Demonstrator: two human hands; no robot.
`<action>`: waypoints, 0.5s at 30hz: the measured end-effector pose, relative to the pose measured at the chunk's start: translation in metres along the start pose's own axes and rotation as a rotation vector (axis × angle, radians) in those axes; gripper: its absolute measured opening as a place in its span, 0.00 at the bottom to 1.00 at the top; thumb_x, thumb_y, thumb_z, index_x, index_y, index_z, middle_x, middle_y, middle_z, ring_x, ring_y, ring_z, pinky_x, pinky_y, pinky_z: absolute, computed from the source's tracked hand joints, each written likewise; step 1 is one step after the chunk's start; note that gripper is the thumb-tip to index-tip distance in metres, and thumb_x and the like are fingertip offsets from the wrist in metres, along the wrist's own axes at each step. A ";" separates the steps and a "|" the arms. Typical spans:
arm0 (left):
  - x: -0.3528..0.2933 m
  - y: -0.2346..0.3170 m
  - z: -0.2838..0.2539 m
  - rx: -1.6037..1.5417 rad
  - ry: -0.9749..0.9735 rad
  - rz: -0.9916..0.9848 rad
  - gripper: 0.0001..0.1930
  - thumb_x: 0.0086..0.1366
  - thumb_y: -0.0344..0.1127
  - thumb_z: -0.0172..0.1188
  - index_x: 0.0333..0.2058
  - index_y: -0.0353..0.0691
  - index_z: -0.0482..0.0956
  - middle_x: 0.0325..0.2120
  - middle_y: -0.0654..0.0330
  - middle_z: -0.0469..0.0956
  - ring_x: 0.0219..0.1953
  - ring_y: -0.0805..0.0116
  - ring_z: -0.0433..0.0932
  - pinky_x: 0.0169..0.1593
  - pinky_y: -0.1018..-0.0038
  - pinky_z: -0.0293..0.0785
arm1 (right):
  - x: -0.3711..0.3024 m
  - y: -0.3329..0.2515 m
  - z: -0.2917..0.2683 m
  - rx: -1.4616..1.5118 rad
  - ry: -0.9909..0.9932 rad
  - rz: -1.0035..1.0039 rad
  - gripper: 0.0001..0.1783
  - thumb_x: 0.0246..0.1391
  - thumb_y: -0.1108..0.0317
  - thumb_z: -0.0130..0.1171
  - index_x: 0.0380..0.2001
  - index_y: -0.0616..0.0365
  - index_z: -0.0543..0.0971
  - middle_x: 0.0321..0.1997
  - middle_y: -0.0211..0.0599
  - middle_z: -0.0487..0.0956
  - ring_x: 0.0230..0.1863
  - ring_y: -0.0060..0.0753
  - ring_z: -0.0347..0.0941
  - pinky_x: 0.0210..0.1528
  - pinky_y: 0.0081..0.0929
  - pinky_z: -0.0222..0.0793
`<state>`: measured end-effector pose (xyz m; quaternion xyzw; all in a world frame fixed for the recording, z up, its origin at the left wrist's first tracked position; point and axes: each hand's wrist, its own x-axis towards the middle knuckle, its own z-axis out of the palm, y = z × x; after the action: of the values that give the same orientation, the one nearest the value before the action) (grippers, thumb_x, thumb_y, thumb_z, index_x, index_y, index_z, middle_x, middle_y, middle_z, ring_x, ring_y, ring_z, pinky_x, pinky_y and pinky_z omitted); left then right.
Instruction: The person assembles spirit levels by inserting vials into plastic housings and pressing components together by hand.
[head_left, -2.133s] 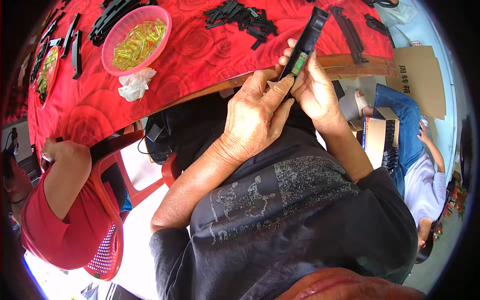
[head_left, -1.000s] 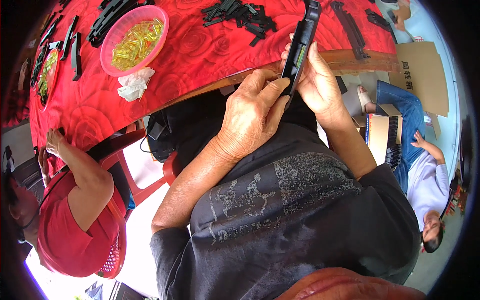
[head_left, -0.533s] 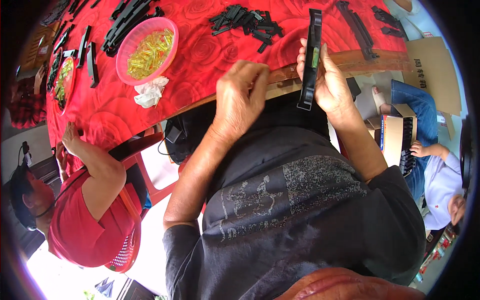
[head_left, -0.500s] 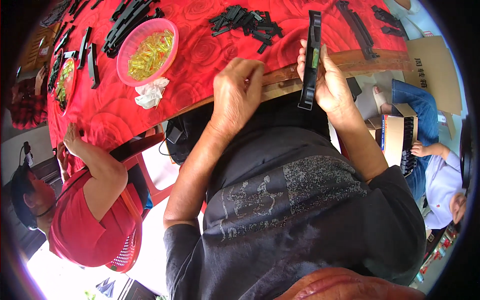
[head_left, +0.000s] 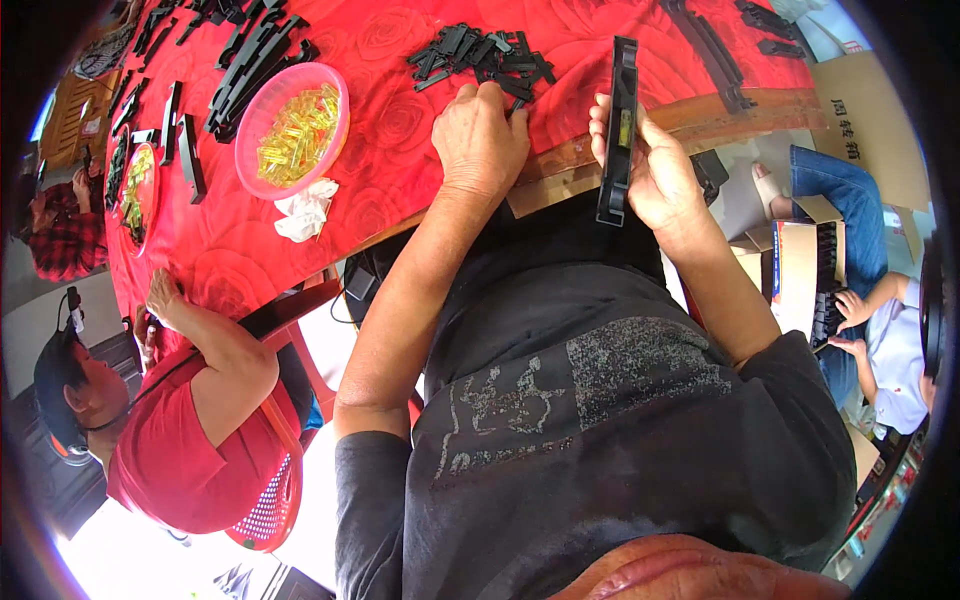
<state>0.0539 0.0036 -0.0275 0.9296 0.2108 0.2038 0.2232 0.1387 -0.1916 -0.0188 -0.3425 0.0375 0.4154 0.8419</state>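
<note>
My right hand (head_left: 660, 175) holds a black spirit level body (head_left: 620, 140) upright beyond the table's near edge, the thumb on one side and the fingers on the other. A yellow-green vial (head_left: 626, 128) shows in its middle. My left hand (head_left: 480, 140) reaches over the red tablecloth to the near side of a pile of small black plastic pieces (head_left: 480, 52). Its fingers bend downward and their tips are mostly hidden. One small black piece (head_left: 517, 103) lies by the thumb and forefinger; whether they grip it does not show.
Left of my left hand stands a pink basket (head_left: 243, 150) of yellow vials, beside crumpled white tissue (head_left: 305, 210). Long black level bodies (head_left: 255, 75) lie behind it, others (head_left: 710, 50) at the far right. A person in red (head_left: 200, 430) sits left; another handles a carton (head_left: 795, 265) at right.
My left hand has moved forward from the table edge to the small black pieces. The right hand keeps the level body nearly in place. The person at right now has both hands at the carton.
</note>
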 end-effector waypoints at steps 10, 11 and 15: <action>0.001 -0.004 -0.005 0.002 -0.055 -0.034 0.10 0.56 0.39 0.66 0.29 0.38 0.79 0.30 0.49 0.80 0.34 0.46 0.80 0.38 0.54 0.76 | 0.001 0.001 -0.001 0.046 -0.009 0.009 0.21 0.70 0.60 0.44 0.52 0.67 0.75 0.46 0.45 0.82 0.46 0.37 0.80 0.51 0.34 0.78; 0.001 -0.005 -0.007 -0.015 -0.066 -0.035 0.10 0.56 0.37 0.65 0.29 0.36 0.78 0.30 0.47 0.79 0.34 0.45 0.80 0.38 0.54 0.76 | 0.001 0.001 -0.002 0.063 -0.040 0.016 0.21 0.70 0.60 0.44 0.51 0.67 0.75 0.46 0.45 0.82 0.46 0.37 0.80 0.51 0.34 0.78; 0.002 -0.020 -0.017 -0.033 -0.079 -0.060 0.09 0.57 0.37 0.64 0.29 0.36 0.78 0.31 0.47 0.79 0.35 0.45 0.80 0.38 0.54 0.76 | 0.003 0.002 -0.004 0.075 -0.060 0.026 0.20 0.70 0.60 0.45 0.50 0.67 0.75 0.45 0.45 0.82 0.46 0.37 0.80 0.51 0.34 0.78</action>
<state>0.0410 0.0265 -0.0235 0.9264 0.2261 0.1638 0.2525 0.1399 -0.1917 -0.0240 -0.2976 0.0324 0.4347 0.8494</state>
